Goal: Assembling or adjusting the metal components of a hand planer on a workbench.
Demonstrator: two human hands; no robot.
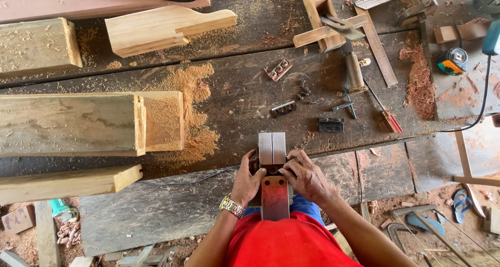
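Sawdust lies thick over the dark plank workbench (234, 98), heaped at about ten o'clock beside a big squared timber block (73, 124). At six o'clock, at the bench's near edge, an upturned power planer (273, 165) rests with its grey sole plates facing up and its red body (274, 196) running back toward the person's lap. The left hand (247, 179) curls around the planer's left side, fingers closed on it; the right hand (304, 174) grips the right side, with its fingertips (285, 169) pinched at the gap between the plates, though whether they hold any small part there I cannot tell. A black cord (187, 182) trails off toward nine o'clock — if the tool is plugged in, a bumped switch with fingers at the cutter looks like the gravest risk. Loose bits lie at one o'clock: a small red-brown clamp piece (278, 69), a dark bar (284, 109), a black block (331, 124), a red-handled screwdriver (385, 113) — small pieces could easily roll into the sawdust and be lost.
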